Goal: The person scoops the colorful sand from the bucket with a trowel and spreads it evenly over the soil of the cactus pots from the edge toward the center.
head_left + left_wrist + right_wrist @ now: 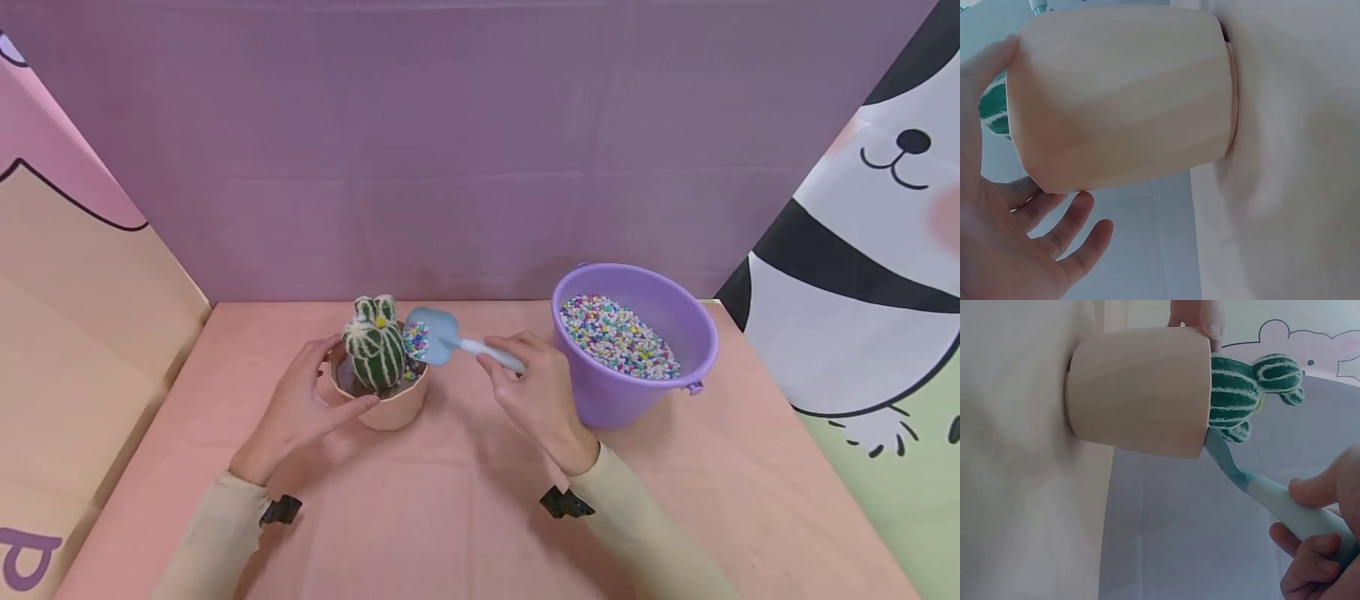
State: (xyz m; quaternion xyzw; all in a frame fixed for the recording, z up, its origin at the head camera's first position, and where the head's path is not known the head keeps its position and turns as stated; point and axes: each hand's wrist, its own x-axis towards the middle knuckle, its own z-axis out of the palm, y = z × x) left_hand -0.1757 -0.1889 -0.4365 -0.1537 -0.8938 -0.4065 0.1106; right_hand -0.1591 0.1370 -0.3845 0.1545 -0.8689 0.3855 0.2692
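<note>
A green cactus (377, 360) with white stripes and a yellow flower stands in a peach plant pot (399, 410). My left hand (298, 410) holds the pot at its rim, thumb on the near side and fingers around the left. In my right hand (534, 398) is the pale handle of a small blue trowel (442, 335), pinched between thumb and fingers. The trowel's blade carries colourful pebbles (416, 340) and rests at the pot's right rim beside the cactus, as the right wrist view also shows. Some pebbles lie inside the pot below the blade.
A purple bucket (622, 402) with many multicoloured pebbles (617, 337) stands right of my right hand. Pink cloth (405, 517) covers the table. A purple backdrop (465, 150) rises behind, with a panda-printed panel (847, 333) on the right.
</note>
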